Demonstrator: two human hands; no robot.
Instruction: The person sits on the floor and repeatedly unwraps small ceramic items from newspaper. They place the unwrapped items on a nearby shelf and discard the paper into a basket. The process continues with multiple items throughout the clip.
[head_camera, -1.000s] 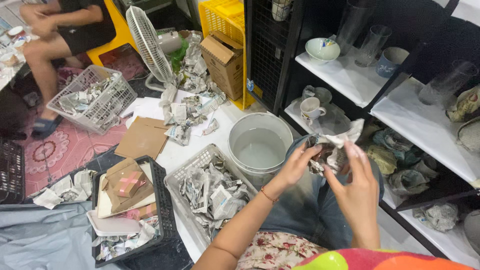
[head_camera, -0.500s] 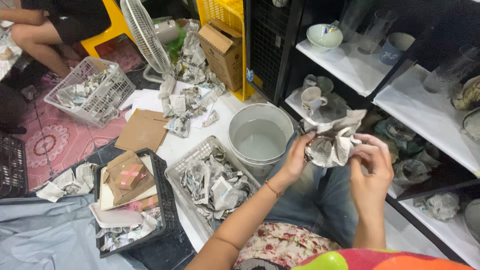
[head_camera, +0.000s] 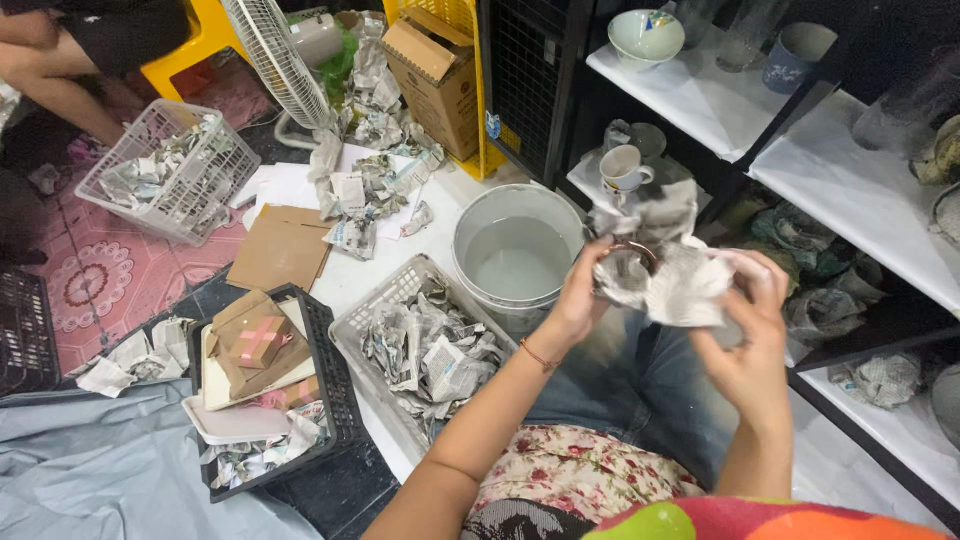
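Note:
My left hand (head_camera: 577, 298) and my right hand (head_camera: 752, 330) hold a small round object half wrapped in crumpled newspaper (head_camera: 668, 272), raised above my knees. A round rim of the object (head_camera: 628, 262) shows through the paper; its kind is hard to tell. The left hand grips the object's left side. My right hand's fingers are closed on the paper at the right. Just behind the bundle stands a white bucket (head_camera: 472, 242) with water in it.
A grey basket (head_camera: 352, 332) of crumpled newspaper sits at my left knee. A black crate (head_camera: 322, 352) holds cardboard boxes. Shelves on the right carry a bowl (head_camera: 646, 36), a cup (head_camera: 624, 170) and wrapped items. Another person's legs (head_camera: 82, 62), a fan (head_camera: 274, 52) and a white basket (head_camera: 196, 196) are behind.
Both hands have turned the bundle and pulled the newspaper further off it, so a round rim now shows. The view has shifted slightly down and left.

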